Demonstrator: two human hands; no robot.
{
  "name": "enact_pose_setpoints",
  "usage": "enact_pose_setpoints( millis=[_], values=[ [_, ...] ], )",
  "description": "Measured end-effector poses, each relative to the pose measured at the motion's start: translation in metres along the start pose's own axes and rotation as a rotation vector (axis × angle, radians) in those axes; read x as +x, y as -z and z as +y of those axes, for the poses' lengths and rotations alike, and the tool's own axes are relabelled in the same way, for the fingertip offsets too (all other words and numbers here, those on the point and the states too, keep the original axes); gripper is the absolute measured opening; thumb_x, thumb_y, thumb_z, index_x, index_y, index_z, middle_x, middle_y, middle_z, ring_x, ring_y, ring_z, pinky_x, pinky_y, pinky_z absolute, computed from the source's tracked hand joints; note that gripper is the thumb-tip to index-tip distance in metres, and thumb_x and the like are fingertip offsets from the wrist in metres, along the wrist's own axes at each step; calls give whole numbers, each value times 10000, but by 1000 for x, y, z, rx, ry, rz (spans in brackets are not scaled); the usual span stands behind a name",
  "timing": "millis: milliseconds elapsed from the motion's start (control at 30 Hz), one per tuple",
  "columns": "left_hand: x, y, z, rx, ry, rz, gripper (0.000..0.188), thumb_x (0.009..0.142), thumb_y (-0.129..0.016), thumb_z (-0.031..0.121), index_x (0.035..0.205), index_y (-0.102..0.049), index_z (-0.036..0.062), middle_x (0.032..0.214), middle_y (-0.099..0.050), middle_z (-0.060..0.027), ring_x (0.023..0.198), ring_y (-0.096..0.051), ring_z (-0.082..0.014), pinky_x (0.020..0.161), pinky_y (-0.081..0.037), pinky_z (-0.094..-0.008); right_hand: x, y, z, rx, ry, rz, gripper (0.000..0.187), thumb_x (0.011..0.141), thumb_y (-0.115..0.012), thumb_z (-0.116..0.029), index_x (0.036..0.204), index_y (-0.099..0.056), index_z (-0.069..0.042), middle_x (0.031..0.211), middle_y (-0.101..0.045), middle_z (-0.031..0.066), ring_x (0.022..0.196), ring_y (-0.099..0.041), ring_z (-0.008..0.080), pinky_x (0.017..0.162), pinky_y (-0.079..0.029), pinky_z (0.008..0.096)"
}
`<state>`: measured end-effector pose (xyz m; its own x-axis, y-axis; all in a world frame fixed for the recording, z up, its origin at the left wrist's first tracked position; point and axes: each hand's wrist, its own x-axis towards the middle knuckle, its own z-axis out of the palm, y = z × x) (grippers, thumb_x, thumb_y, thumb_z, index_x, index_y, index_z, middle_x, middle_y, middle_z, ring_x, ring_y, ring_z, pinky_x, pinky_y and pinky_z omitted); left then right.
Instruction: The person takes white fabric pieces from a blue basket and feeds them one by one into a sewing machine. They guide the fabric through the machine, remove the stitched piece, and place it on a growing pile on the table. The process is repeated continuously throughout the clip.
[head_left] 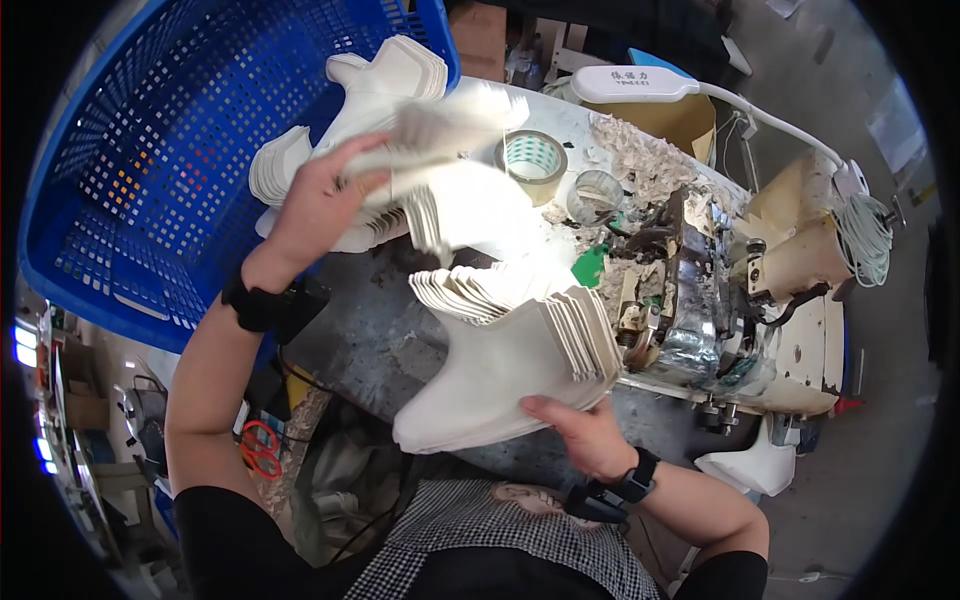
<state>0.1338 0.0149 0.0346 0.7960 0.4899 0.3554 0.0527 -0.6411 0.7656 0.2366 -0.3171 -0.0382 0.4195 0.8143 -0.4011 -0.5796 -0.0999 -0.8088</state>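
My left hand [318, 200], fingers closed, grips a blurred bundle of thin cream cut pieces [462, 118] above the table beside the basket. More layered cream pieces [445, 215] show just under that hand; whether it holds these too I cannot tell. My right hand [590, 440] is closed on the near right edge of a fanned stack of cream pieces [490, 370], its thumb on top and its fingers hidden beneath. That stack has curved, notched outlines and lies tilted in front of me. Other cream stacks [405, 70] sit at the basket's right rim.
A blue plastic basket [75, 255] stands at the left. A tape roll [535, 165] and a clear ring [595, 195] rest on the table among pale shavings [650, 150]. A machine [690, 290] and white lamp [635, 84] are at right; orange-handled scissors [260, 448] lie lower left.
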Motion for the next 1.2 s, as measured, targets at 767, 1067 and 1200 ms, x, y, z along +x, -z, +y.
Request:
enact_pose_setpoints(
  millis=[767,1067,1200],
  values=[
    [12,-20,-21,648,-240,1,467,767,-725,158,1187,-583,11,1095,-586,-152,1061,-543,-327,936,-431,-384,29,-32,-7,18,-42,-9,358,872,-657,-83,1202,-544,-1,1103,-635,77,952,-634,136,767,-534,269],
    [-97,-64,55,283,25,-438,627,786,-750,314,1284,-514,15,1295,-469,-212,1173,-511,-351,982,-417,-386,38,-36,1,22,84,-156,332,940,-602,-147,1202,-516,37,1127,-609,78,1007,-588,124,861,-505,274],
    [-105,-70,41,147,124,-404,619,807,-734,310,1310,-506,30,1312,-450,-226,1187,-505,-357,989,-411,-388,34,-19,15,45,80,-147,263,965,-552,-131,1157,-529,46,1092,-617,91,960,-615,133,888,-523,294]
  ],
)
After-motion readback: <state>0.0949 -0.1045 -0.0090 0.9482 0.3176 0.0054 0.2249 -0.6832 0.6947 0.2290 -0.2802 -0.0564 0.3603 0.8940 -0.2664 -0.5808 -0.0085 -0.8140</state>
